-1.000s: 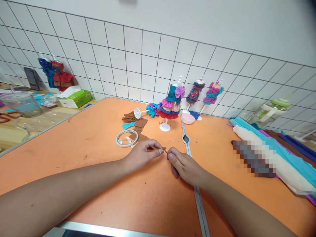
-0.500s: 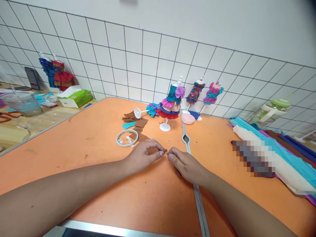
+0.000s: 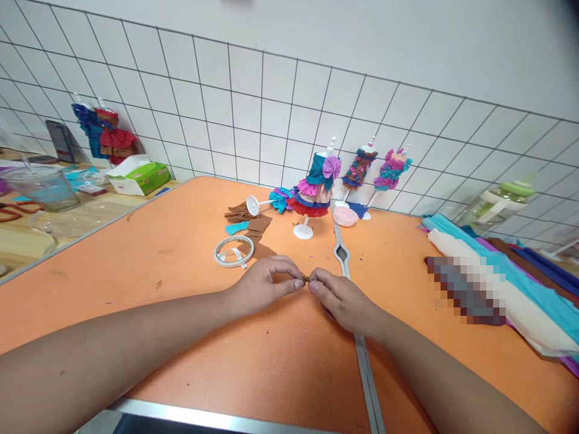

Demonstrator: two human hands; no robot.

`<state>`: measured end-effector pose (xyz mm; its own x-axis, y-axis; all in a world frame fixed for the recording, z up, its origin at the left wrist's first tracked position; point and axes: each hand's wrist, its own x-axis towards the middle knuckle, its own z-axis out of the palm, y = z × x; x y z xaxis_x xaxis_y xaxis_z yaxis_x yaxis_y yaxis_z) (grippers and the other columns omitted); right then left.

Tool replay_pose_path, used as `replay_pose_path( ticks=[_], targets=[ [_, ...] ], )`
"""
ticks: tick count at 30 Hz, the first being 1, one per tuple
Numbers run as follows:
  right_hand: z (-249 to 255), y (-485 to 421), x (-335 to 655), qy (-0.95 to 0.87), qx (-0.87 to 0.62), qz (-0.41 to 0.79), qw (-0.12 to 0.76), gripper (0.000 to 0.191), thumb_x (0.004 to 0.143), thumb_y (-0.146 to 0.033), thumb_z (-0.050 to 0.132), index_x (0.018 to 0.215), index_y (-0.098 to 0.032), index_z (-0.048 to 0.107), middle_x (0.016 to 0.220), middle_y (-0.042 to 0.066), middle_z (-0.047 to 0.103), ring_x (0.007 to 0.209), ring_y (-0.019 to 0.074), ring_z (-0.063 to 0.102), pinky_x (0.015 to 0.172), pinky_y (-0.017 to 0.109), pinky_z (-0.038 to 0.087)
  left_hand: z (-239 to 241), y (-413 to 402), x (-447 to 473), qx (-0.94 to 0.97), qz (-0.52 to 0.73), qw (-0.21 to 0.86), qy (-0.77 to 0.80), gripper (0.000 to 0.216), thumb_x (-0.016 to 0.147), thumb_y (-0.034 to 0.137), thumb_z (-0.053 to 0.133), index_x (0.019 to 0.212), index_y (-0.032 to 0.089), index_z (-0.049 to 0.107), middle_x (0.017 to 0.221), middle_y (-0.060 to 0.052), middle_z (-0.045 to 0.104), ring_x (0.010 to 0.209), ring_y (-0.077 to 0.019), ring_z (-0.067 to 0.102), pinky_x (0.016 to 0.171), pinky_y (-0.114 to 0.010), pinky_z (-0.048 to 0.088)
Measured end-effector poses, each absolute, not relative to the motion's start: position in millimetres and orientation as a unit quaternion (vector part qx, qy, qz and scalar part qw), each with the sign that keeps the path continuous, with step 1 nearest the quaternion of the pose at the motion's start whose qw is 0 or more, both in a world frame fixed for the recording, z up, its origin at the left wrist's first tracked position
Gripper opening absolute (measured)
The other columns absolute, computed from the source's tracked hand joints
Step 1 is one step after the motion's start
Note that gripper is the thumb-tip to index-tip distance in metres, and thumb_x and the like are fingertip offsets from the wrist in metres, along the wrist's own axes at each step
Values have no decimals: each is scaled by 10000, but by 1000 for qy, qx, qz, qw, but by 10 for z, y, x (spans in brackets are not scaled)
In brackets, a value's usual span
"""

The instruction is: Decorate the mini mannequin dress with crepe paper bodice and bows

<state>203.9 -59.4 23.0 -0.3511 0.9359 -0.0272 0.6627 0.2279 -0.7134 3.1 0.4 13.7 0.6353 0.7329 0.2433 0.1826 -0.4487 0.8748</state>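
Observation:
Between my fingertips is a small twisted piece of brown crepe paper (image 3: 306, 278), low over the orange table. My left hand (image 3: 269, 283) pinches it from the left with thumb and forefinger. From the right, my right hand (image 3: 337, 298) closes on its other end, the fingers curled. Most of the piece is hidden by my fingertips. Just beyond my left hand lie a roll of white tape (image 3: 218, 253) and brown paper pieces (image 3: 259, 225). Farther back stands a small dress form (image 3: 316, 187) in a ruffled paper dress, on a white base.
Another dress form (image 3: 253, 205) lies on its side beside a brown paper bundle (image 3: 237, 213). A pink bowl (image 3: 345, 216) stands at the back. Rolled crepe paper (image 3: 493, 283) lies along the right. A metal strip (image 3: 368, 386) crosses the orange table (image 3: 158, 337).
My fingertips have drawn slightly closer together around the brown paper, and less of it shows between them. The things on the table stay in place.

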Motion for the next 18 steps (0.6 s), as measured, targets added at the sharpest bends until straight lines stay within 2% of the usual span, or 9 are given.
replay_pose_path(
  ticks=[18],
  targets=[
    [298, -592, 2055, -773, -535, 298, 164, 297, 976, -462, 325, 838, -232, 454, 653, -46, 475, 616, 129, 452, 551, 241, 289, 124, -11, 15, 794, 287, 441, 304, 165, 822, 333, 635, 816, 185, 707, 899, -43, 675, 892, -180, 615, 844, -293, 464]
  ],
)
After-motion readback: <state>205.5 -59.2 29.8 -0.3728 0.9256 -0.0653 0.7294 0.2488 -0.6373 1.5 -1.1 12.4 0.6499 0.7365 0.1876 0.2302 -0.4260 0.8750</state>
